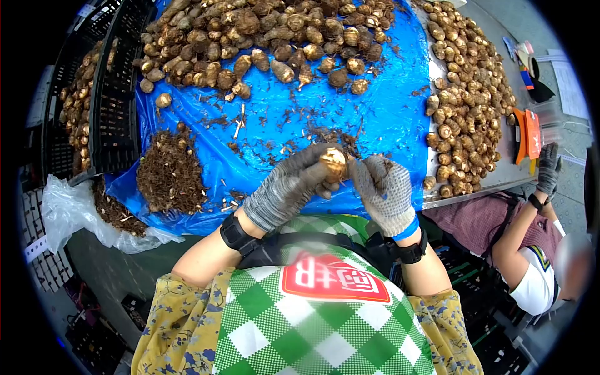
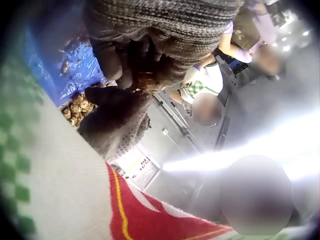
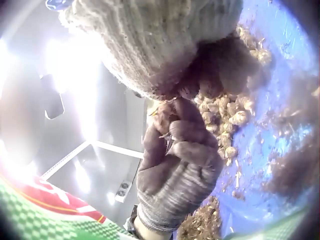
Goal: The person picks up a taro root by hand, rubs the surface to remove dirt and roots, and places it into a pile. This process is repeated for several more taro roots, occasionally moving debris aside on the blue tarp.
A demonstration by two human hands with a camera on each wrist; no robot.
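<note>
A small taro with a pale, cleaned-looking top sits between the two hands, over the front of the blue sheet. My left hand, in a dirty grey knit glove, holds it with fingers curled round its side. From the other side my right hand, in a lighter dotted glove, has thumb and bent fingers pinching at the taro's edge. The right wrist view shows the taro in the left hand's fingers, right under the right glove. Most of it is covered by gloves in the left wrist view.
Dark, rooty taros are heaped at the back of the blue sheet. Cleaner taros cover the metal table to the right. Root scraps and a black crate lie left. Another person's gloved hand is at far right.
</note>
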